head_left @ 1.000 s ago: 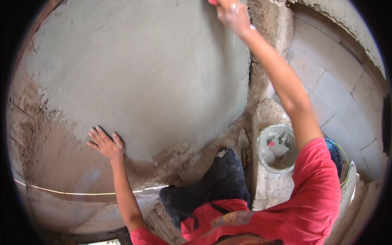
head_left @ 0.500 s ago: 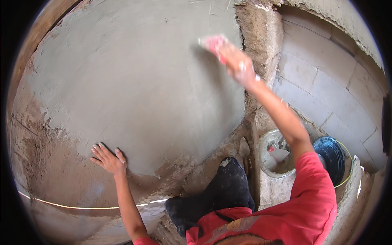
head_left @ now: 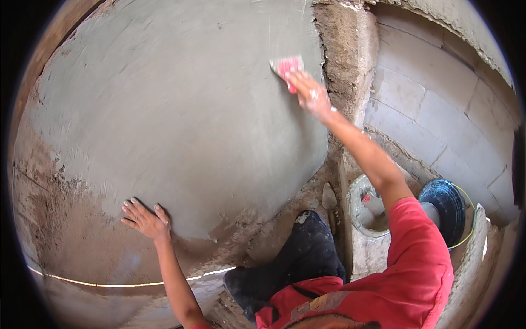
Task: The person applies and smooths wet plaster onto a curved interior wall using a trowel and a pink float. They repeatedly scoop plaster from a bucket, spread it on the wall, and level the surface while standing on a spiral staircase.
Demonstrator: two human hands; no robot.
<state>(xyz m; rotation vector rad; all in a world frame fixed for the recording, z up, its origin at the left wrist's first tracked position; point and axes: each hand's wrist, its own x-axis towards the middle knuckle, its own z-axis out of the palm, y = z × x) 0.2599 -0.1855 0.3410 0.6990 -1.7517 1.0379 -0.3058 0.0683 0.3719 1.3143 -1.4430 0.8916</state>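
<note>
My right hand [head_left: 313, 97] is wrapped around a flat pink scraper [head_left: 287, 67] with a pale, mortar-smeared edge. The scraper is at the upper right of the wet grey plaster [head_left: 181, 120] that coats much of the wall; whether its edge touches the surface I cannot tell. Grey smears mark the fingers and wrist of that hand. Farther left and lower, my left hand [head_left: 148, 220] lies with fingers spread at the lower border of the plaster, holding nothing. Brown, uncoated wall [head_left: 82, 236] shows around and below it.
At the right stands a mortar-caked bucket [head_left: 356, 223] with grey mix and a red-and-white tool inside. Beside it is a dark blue round tub [head_left: 450, 211]. A trowel [head_left: 329, 197] lies near my knee. A rough column [head_left: 350, 60] borders the plaster, with block wall [head_left: 438, 109] beyond.
My right hand and the scraper have shifted slightly left and down, and the scraper's flat face now shows more. My left hand stays in nearly the same place.
</note>
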